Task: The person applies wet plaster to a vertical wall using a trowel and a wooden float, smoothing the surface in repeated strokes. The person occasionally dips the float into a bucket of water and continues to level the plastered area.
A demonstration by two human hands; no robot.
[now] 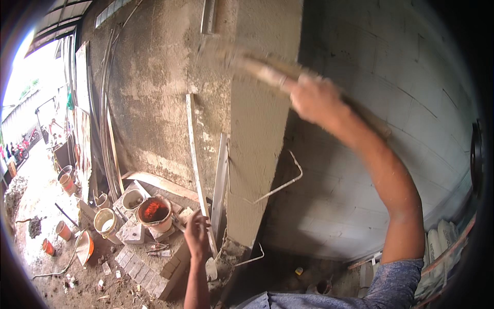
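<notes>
My right hand (316, 100) is raised high and closed around a long, light brown wooden-looking tool (262, 71). Motion smears the tool, so its exact kind is unclear; its far end crosses the upper part of a plastered column (257, 149). The column's face is coated in smooth grey-beige plaster. Low down, left of the column, my left hand (197, 234) hangs in the air with its fingers apart and nothing seen in it. Near it stand a narrow wooden strip (193, 149) and a metal bar (220, 180), both leaning on the wall.
A bucket with a reddish inside (154, 213), a pale bucket (106, 224) and a smaller pail (133, 198) stand by concrete blocks (146, 273). Bent metal rods (280, 188) jut from the column. Rubble lies about the floor. A grey block wall (381, 103) rises at right.
</notes>
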